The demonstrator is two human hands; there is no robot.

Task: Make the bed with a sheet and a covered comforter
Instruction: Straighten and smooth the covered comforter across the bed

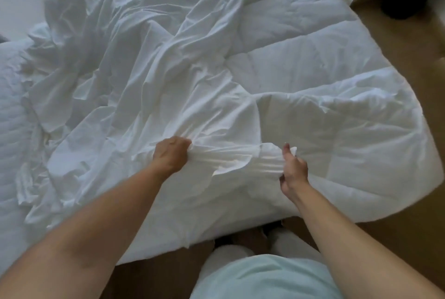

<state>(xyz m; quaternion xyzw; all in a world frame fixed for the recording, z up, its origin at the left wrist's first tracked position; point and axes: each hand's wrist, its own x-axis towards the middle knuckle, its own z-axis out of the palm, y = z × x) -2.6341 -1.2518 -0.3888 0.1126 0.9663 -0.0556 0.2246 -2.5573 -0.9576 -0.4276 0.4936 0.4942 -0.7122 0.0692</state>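
Scene: puffy white quilted comforter (325,130) lay across white mattress (12,154), right half bare | Cover: thin wrinkled white fabric cover (134,77) draped its left half | Hands: apart; left hand (172,154) fisted on bunched cover, right hand (293,171) pinched its edge, fabric taut between, likely to draw it over the comforter

Rumpled white cover (134,77) – over quilted comforter (337,134)
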